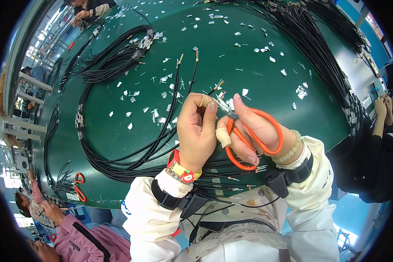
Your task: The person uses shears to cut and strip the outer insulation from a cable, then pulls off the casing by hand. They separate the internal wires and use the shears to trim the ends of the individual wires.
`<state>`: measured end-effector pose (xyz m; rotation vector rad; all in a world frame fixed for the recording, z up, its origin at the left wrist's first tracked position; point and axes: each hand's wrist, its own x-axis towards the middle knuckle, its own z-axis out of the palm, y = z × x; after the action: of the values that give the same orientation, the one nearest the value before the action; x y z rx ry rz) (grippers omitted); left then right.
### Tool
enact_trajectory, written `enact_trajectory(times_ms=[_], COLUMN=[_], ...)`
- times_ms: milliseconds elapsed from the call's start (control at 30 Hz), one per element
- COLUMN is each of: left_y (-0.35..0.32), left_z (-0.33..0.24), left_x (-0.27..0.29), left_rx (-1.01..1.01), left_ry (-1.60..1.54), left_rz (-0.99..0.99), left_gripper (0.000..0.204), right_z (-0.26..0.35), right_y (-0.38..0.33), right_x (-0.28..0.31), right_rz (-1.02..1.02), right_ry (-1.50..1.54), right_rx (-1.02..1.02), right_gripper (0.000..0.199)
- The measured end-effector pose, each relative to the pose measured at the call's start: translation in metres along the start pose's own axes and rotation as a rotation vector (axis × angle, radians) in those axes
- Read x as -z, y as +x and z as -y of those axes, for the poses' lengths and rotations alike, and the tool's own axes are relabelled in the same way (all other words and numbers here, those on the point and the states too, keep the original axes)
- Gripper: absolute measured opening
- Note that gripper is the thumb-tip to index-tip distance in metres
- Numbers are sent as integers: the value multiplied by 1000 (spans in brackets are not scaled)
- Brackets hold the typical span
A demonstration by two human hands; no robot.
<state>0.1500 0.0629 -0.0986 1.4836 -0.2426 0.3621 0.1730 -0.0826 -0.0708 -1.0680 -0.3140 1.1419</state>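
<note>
Filling most of the workroom, a wide green counter [314, 118] is carrying black cables and more small white and silvery scraps [301, 91] than I am managing to count. Two pairs of scissors are showing. One pair of orange-handled metal scissors [281, 136] is resting in the person's right hand [263, 131], whose fingers are wrapping around the handles; a second orange-handled pair [76, 189] is lying near the counter's left edge. One left hand [196, 126] is facing the blades, its thumb and forefinger pressing together beside thin coloured wire ends; I cannot tell what they are pinching. Two slender black cable ends [177, 83] are pointing away just beyond it.

Below both hands, the near edge is running close to the person's body, with loose cables crossing it. Green surface is reaching rightward, dotted with scraps, until a long thick bundle of black cables [316, 48] is bordering that side. Leftward, a large curved loop of black cables [91, 157] is taking up the room, and one coiled bundle [102, 76] is lying behind it.
</note>
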Motion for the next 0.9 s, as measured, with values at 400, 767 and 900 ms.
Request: enact_trajectory(times_ms=[400,767,900], left_y=[2,14,14], left_z=[6,21,24], left_x=[-2,3,-3], left_rx=[5,-344,-415], left_ry=[89,753,888], left_rz=[-13,285,338], left_gripper=[6,9,12], right_z=[-5,-10,3], right_y=[4,-8,1], right_x=[9,-29,-38], right_rz=[139,-222,-23], right_ry=[392,-266,-956], right_rx=[-23,867,543], right_gripper=[66,56,58])
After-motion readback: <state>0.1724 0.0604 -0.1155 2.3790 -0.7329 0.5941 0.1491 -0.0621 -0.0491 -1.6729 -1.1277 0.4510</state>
